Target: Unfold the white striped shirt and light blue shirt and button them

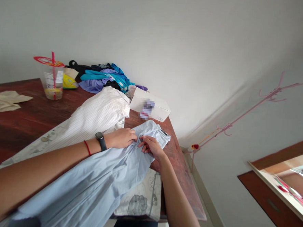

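Note:
A light blue shirt (pixel 106 176) lies across the table's front, its collar end toward the white box and its lower part hanging toward me. My left hand (pixel 124 138), with a dark watch on the wrist, has its fingers closed on the shirt's front near the collar. Close beside it, my right hand (pixel 151 146) pinches the same stretch of cloth with bent fingers. What small part sits between the fingertips is hidden. Just beyond my left arm lies a white striped shirt (pixel 97 112), and a patterned cloth (pixel 138 198) shows beneath the blue one.
On the dark wooden table (pixel 24 133) stand a plastic cup with a red straw (pixel 53 83) and a white box (pixel 150 105). Crumpled clothes (pixel 104 78) lie against the wall. A beige cloth (pixel 7 101) lies at left. A pink coat rack (pixel 227 126) leans at right.

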Demonstrator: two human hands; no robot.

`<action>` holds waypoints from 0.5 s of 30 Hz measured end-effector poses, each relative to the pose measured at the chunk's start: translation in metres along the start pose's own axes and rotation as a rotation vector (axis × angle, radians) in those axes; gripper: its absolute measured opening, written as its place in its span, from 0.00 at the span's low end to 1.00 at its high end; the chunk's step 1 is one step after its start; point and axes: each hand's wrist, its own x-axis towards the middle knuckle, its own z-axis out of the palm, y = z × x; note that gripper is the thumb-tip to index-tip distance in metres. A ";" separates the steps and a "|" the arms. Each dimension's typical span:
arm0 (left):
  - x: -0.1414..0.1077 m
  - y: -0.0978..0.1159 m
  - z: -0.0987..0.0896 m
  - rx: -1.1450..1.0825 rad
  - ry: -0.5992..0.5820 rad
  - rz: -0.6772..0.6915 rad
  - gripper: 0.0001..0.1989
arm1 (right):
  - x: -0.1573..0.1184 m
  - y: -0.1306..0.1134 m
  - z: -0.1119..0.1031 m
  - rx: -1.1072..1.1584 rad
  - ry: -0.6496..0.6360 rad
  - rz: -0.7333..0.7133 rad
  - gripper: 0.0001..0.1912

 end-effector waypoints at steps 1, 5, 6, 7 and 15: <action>0.000 0.000 0.000 0.000 0.001 0.001 0.11 | 0.000 0.000 0.000 0.001 0.001 0.002 0.12; 0.000 -0.001 0.001 0.005 0.002 0.000 0.12 | 0.000 0.001 -0.001 -0.005 -0.012 -0.002 0.13; 0.000 -0.001 0.001 0.006 0.000 0.000 0.11 | 0.000 0.001 -0.001 -0.009 -0.012 -0.003 0.13; 0.000 -0.001 0.001 0.008 -0.002 0.000 0.11 | 0.000 0.001 -0.001 -0.011 -0.012 -0.005 0.14; 0.000 0.000 0.000 0.013 -0.009 -0.004 0.12 | 0.000 0.001 -0.001 -0.016 -0.017 -0.012 0.14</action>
